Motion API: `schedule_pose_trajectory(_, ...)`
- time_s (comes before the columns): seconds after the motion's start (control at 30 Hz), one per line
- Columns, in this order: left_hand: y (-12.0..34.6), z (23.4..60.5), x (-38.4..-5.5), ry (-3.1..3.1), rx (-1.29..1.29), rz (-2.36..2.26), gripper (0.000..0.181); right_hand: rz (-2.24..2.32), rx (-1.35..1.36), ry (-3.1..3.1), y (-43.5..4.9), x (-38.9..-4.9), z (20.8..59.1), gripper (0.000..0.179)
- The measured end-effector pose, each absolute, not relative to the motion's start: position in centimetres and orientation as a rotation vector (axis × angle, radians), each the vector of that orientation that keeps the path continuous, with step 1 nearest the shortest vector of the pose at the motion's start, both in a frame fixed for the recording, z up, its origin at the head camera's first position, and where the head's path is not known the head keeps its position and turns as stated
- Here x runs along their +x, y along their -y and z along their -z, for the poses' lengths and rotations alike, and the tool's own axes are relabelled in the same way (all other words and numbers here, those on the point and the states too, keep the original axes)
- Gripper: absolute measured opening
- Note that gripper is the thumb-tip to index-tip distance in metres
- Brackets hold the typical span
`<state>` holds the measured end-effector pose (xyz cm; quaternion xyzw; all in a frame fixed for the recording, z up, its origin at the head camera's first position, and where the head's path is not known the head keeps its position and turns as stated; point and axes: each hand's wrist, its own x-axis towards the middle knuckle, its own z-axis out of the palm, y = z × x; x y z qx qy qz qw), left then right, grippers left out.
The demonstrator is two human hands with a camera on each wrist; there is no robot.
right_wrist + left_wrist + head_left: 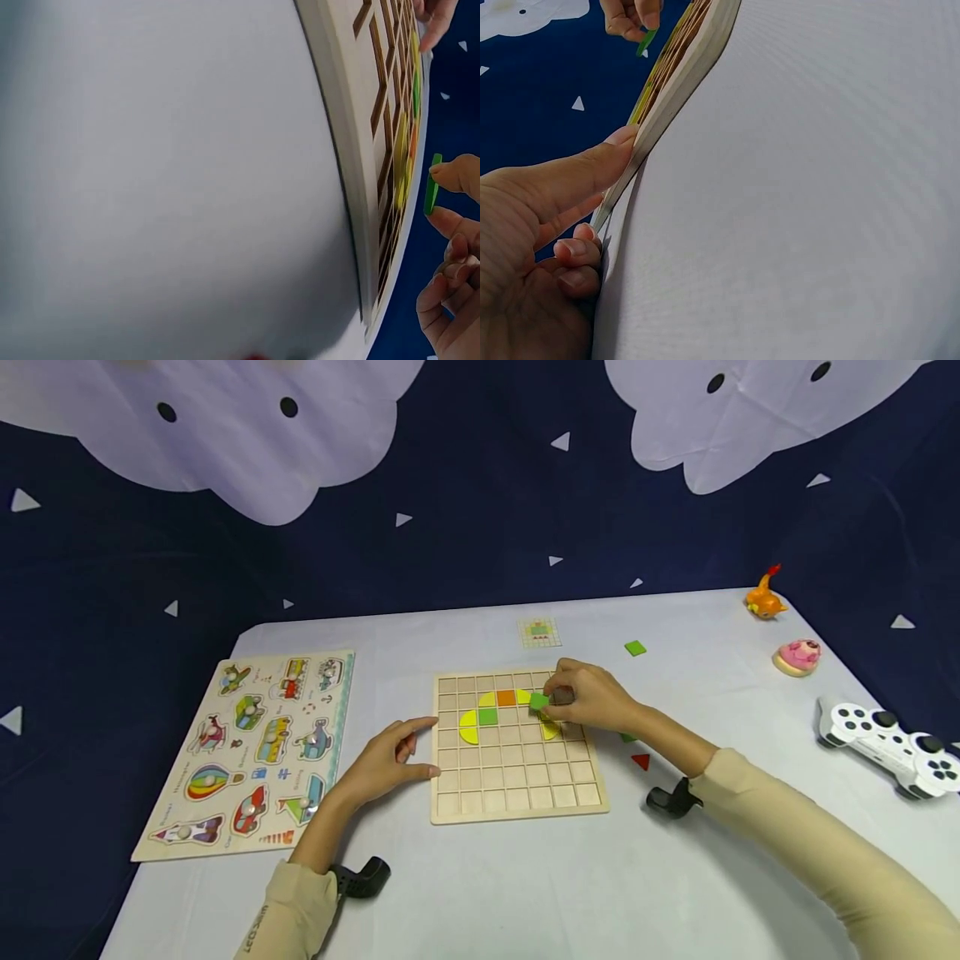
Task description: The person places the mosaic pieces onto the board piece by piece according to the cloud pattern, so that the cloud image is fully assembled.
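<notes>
1. Here, a white-covered surface meets a navy cloud-print backdrop
2. The wooden grid board holds yellow curved pieces, an orange square, a green square
3. Above it, the right hand's fingers pinch a green tile
4. The left hand, thumb and forefinger apart, touches its left edge

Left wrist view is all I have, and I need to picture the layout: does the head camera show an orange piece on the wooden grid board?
Observer: Yes, an orange square lies on the wooden grid board, between two yellow pieces.
Operator: I can see the right hand pinching a green piece. Is there another green one off the board?
Observer: Yes, a loose green tile lies on the white cloth, beyond the board's far right corner.
</notes>
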<state>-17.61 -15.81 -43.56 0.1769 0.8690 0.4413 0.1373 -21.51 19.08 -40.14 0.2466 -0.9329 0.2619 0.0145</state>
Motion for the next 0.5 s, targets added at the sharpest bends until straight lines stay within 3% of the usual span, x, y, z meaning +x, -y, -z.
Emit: schedule_pose_trajectory(0.5,15.7,43.4,-17.6,-2.519,0.520,-1.275,0.074,-0.792,0.919,2.880,-16.4,-21.4,40.4,0.021)
